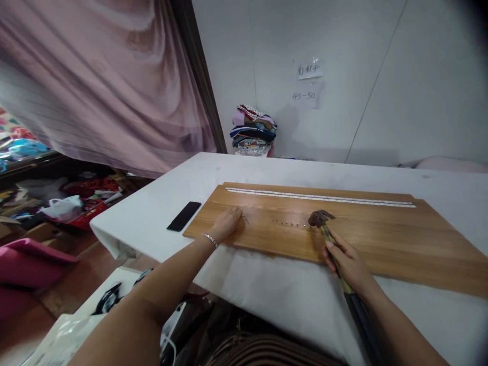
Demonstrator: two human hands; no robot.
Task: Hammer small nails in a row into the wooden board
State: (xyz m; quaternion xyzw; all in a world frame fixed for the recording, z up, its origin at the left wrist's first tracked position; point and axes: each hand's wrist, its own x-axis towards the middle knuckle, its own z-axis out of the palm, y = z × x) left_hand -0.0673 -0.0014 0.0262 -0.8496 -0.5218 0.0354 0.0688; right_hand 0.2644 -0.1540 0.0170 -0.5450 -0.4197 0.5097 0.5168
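Note:
My right hand (345, 256) is wrapped round the handle of a claw hammer (322, 219). The hammer's rusty head is over the wooden board (381, 234), at the right end of a row of several nails (290, 223) standing in the wood. On the left part of the board rests my left hand (227, 222), its fingers curled and drawn together. A few loose nails (246, 219) lie right at its fingertips. Whether a nail is between those fingers is too small to make out.
Two white strips with markings (320, 196) lie along the board's far edge. A black phone (184, 216) is left of the board on the white table (145, 208). Folded clothes (253, 131) are stacked behind, by the wall. A pink curtain (114, 76) hangs at the left.

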